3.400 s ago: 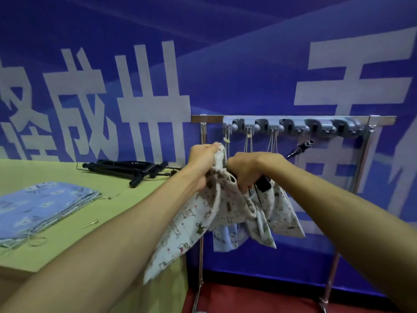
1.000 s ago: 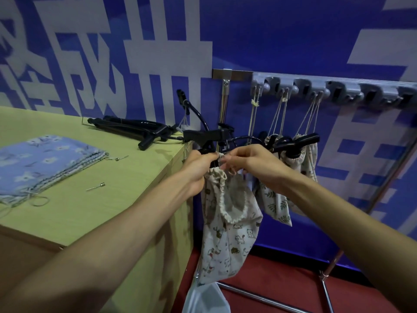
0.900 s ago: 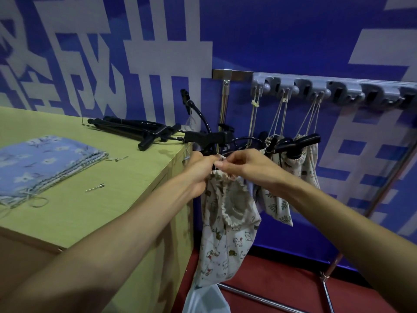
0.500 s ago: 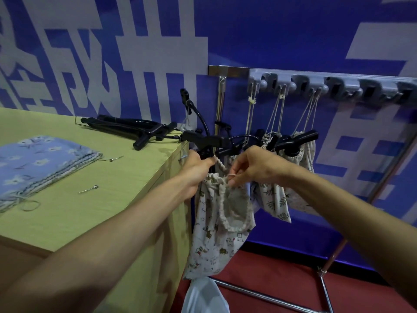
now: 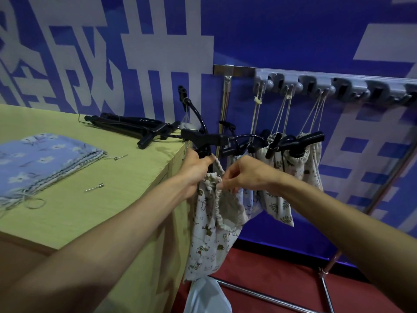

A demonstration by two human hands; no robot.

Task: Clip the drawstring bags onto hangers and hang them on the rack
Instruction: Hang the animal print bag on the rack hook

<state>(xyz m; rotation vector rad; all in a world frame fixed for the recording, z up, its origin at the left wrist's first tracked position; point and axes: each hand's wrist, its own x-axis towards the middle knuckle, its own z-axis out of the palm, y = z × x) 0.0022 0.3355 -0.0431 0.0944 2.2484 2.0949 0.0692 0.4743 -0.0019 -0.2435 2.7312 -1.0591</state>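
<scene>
Two hung bags [image 5: 279, 177] crowd the rack [image 5: 316, 82] behind.

Ahead of me stands a deep blue backdrop wall [image 5: 282, 30] printed with large pale grey block characters, filling the whole far side. On the left I see a light yellow-green wooden table [image 5: 94, 213] whose near right corner drops to a plain side panel. Below, on the right, the floor is covered in dark red carpet [image 5: 282, 288], meeting the wall at a black skirting strip [image 5: 270, 249]. I see light falling soft and even, a little dim, with faint shadows on the tabletop.
</scene>
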